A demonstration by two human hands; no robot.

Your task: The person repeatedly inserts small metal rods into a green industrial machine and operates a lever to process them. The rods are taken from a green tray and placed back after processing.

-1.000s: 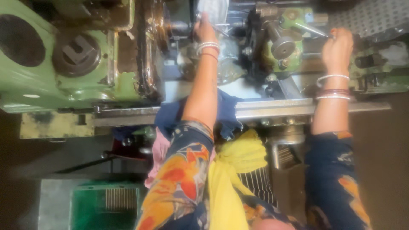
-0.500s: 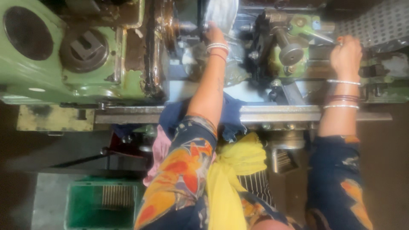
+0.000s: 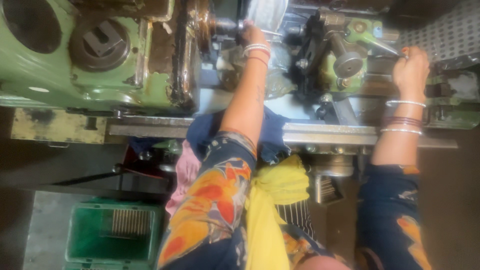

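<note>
Lathe spindle (image 3: 220,25), left hand (image 3: 252,35) still there, right hand (image 3: 411,70) unmoved on lever (image 3: 387,49)

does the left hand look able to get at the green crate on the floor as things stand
Probably not without pulling back: the left hand is stretched forward to the lathe's spindle, while the green crate sits low on the floor, behind the machine's metal rail.

Green lathe (image 3: 65,60), green crate (image 3: 112,232) (yellow scarf (image 3: 272,192)).
</note>
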